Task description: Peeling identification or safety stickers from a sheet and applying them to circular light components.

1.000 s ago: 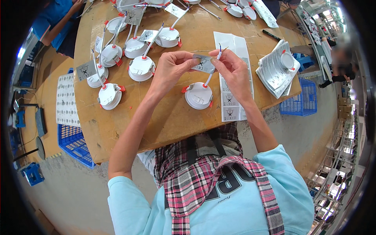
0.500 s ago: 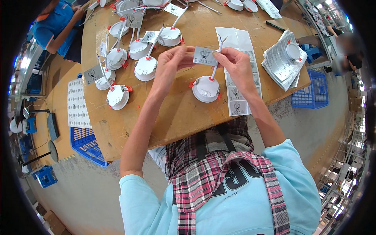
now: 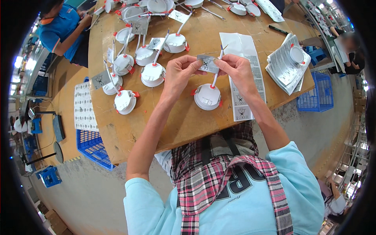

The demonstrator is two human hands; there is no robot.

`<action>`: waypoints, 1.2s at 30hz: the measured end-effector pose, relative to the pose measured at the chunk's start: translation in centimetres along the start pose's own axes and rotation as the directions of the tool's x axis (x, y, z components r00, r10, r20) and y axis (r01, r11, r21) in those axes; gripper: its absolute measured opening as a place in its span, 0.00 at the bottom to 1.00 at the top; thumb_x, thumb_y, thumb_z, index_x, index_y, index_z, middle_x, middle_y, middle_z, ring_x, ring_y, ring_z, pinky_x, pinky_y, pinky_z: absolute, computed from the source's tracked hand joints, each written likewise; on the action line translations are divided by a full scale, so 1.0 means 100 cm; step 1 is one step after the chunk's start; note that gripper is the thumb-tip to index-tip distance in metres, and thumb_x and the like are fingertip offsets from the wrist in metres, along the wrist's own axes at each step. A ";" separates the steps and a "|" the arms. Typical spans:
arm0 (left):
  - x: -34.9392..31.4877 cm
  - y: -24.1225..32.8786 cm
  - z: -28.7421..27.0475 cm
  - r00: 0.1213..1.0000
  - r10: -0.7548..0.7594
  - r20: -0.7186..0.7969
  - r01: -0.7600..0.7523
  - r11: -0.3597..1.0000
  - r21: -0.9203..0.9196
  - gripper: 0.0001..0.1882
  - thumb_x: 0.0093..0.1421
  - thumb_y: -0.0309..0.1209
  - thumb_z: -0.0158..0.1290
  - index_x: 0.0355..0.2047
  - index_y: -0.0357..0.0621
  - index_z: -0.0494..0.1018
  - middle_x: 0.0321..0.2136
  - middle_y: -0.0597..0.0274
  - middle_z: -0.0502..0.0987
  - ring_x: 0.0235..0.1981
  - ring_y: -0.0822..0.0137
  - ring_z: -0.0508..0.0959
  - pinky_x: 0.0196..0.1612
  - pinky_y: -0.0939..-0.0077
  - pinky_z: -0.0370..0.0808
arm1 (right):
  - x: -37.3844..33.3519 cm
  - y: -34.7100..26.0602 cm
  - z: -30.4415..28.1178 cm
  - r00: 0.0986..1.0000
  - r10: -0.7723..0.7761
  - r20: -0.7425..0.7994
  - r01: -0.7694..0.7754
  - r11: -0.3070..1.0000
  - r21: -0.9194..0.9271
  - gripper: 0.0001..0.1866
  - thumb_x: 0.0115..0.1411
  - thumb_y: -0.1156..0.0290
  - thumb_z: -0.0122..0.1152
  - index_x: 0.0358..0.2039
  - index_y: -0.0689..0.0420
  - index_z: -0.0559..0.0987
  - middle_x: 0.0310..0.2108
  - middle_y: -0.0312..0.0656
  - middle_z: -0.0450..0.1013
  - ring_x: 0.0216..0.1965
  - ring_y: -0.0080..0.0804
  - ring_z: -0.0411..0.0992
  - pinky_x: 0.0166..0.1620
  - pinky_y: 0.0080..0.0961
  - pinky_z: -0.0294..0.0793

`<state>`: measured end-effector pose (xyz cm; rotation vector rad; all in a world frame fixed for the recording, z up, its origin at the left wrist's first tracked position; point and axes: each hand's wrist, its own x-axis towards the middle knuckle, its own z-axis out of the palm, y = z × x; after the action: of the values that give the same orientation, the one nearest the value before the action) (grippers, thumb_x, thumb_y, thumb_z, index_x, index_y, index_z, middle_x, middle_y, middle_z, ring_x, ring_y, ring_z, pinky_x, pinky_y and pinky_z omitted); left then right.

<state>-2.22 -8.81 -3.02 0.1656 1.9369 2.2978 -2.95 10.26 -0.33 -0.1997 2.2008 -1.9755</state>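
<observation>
Silver-grey rectangular label, black-printed;
left hand and right hand pinch its ends; round white red-clipped lamp below.

lamp on table | sheet right of lamp | leaflets farther right

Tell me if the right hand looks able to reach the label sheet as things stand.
Probably yes: the label sheet lies beneath and beside the right hand, seemingly unobstructed, though its fingers pinch a small label.

Light-blue shirt, plaid apron
</observation>
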 end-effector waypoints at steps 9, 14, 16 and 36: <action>-0.056 0.029 0.022 0.863 0.494 -0.108 -0.263 0.621 0.738 0.21 0.54 0.25 0.56 0.48 0.37 0.68 0.51 0.49 0.68 0.55 0.55 0.67 0.56 0.61 0.64 | 0.014 0.008 0.020 0.999 -0.031 0.008 0.029 0.975 0.218 0.11 0.54 0.74 0.63 0.33 0.69 0.77 0.28 0.44 0.77 0.28 0.25 0.76 0.32 0.19 0.77; -0.081 0.012 0.034 0.909 0.370 0.193 -0.283 0.207 0.936 0.19 0.51 0.25 0.57 0.45 0.42 0.71 0.52 0.52 0.66 0.56 0.54 0.64 0.60 0.56 0.58 | 0.036 0.010 0.041 0.995 -0.070 0.076 0.056 0.983 0.173 0.12 0.56 0.71 0.61 0.34 0.69 0.77 0.27 0.44 0.77 0.28 0.25 0.76 0.31 0.20 0.75; -0.077 0.000 0.011 0.907 0.400 0.131 -0.203 0.143 0.969 0.15 0.51 0.25 0.56 0.42 0.44 0.73 0.52 0.55 0.66 0.56 0.54 0.64 0.61 0.55 0.56 | 0.047 0.012 0.035 0.983 -0.073 0.170 0.048 0.988 0.147 0.13 0.57 0.69 0.60 0.35 0.68 0.77 0.27 0.44 0.77 0.29 0.25 0.76 0.31 0.21 0.74; -0.085 0.034 -0.001 0.875 0.475 -0.093 -0.055 0.289 0.956 0.23 0.50 0.25 0.57 0.49 0.46 0.69 0.54 0.53 0.64 0.60 0.51 0.59 0.62 0.52 0.50 | 0.233 0.025 -0.146 0.991 -0.116 -0.062 -0.036 0.215 -0.976 0.21 0.51 0.73 0.58 0.48 0.49 0.75 0.54 0.36 0.63 0.58 0.46 0.54 0.56 0.53 0.62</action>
<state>6.08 -10.92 0.35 0.1837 3.4742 0.9230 -28.84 19.61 -2.28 -0.2772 3.1944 -0.1904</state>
